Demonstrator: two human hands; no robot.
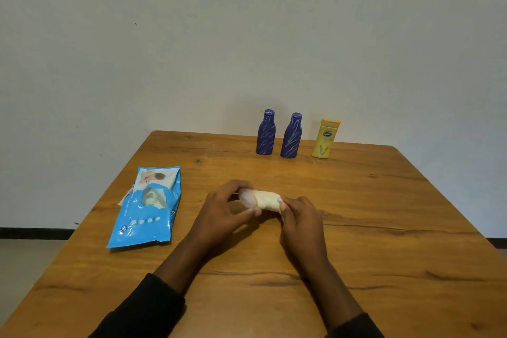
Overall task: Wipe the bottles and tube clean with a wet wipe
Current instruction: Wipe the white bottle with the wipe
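Over the middle of the wooden table (384, 228), both my hands hold a pale tube (267, 200) lying sideways and wrapped in a white wet wipe (248, 197). My left hand (225, 211) grips the wipe around the tube's left end. My right hand (301, 219) pinches the tube's right end. Two dark blue bottles (265, 132) (291, 136) with white streaks stand upright at the table's far edge. A yellow bottle (326, 138) stands just right of them.
A blue pack of wet wipes (146, 208) lies flat on the table to the left of my hands. A plain white wall rises behind the table. The floor shows beyond the table's left and right edges.
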